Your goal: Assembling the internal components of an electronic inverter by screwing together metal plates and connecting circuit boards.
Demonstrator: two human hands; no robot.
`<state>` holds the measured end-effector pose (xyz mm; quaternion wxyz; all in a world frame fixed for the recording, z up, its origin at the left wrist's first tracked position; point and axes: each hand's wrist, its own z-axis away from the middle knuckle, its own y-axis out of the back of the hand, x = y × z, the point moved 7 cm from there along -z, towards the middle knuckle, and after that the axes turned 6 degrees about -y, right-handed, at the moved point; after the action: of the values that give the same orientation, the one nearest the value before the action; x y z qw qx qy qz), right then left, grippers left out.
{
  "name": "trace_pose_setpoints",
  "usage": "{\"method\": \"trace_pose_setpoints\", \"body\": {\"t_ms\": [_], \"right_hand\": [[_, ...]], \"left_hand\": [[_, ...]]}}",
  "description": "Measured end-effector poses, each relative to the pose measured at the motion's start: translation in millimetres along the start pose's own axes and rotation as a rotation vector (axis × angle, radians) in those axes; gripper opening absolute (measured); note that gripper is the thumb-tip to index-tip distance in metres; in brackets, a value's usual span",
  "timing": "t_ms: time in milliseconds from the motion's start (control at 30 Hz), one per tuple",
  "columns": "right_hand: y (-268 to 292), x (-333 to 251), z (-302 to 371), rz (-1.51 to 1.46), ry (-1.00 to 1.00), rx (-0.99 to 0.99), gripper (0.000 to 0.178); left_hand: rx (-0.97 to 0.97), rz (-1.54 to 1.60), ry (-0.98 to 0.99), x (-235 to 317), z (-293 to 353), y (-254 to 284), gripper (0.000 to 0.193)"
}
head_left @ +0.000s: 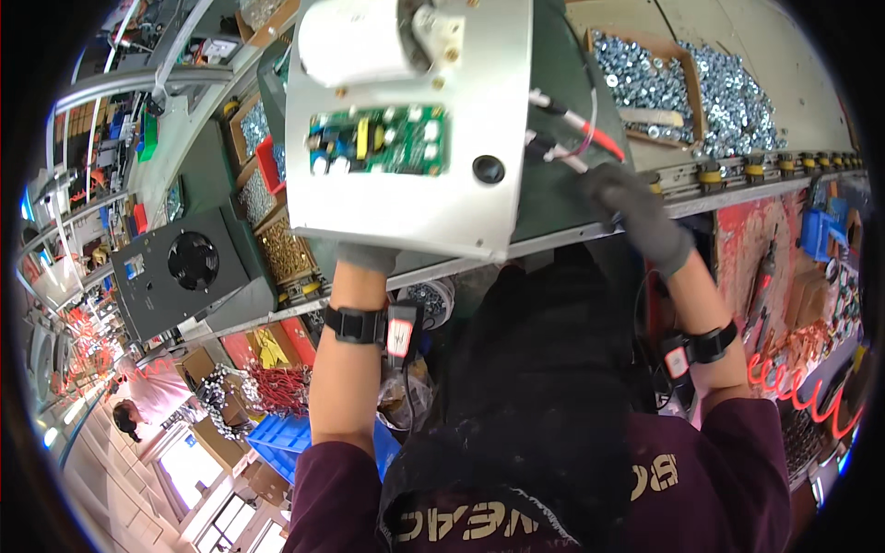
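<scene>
A silver metal panel (396,210) is in front of me, carrying a white cylinder (355,41), a green circuit board (406,143) and a round black fitting (489,169). My left hand (369,257), in a dark grey glove, reaches beneath the panel's near edge; its fingers are hidden there. My right hand (641,217), gloved too and slightly blurred, has its fingers curled at the end of a black cable with a white sleeve (564,158). Just beyond those fingers, another cable with a red sleeve (599,138) sticks out from the panel's right side.
Behind on the right, a cardboard tray (696,92) holds nuts beside a loose heap of hardware (733,97). A roller rail (756,170) runs along the bench edge. At left lie a black fan panel (189,263) and bins of brass fasteners (284,251). Another person (152,401) is farther off.
</scene>
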<state>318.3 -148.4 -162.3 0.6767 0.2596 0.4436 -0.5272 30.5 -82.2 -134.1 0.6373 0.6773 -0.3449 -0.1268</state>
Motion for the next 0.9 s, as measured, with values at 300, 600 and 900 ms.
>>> {"method": "trace_pose_setpoints", "body": {"t_ms": [300,600,900], "right_hand": [[-151,-7,-25,0.819,0.273,0.373,0.034],[-167,11,-32,0.136,-0.020,0.260,0.019],[-145,-34,-27,1.170,0.565,0.875,0.024]], "left_hand": [[0.034,-0.239,-0.180,9,-4,-2,0.038],[-0.202,-0.320,-0.045,-2,2,-9,0.041],[-0.277,-0.241,0.008,-2,-8,-31,0.042]]}}
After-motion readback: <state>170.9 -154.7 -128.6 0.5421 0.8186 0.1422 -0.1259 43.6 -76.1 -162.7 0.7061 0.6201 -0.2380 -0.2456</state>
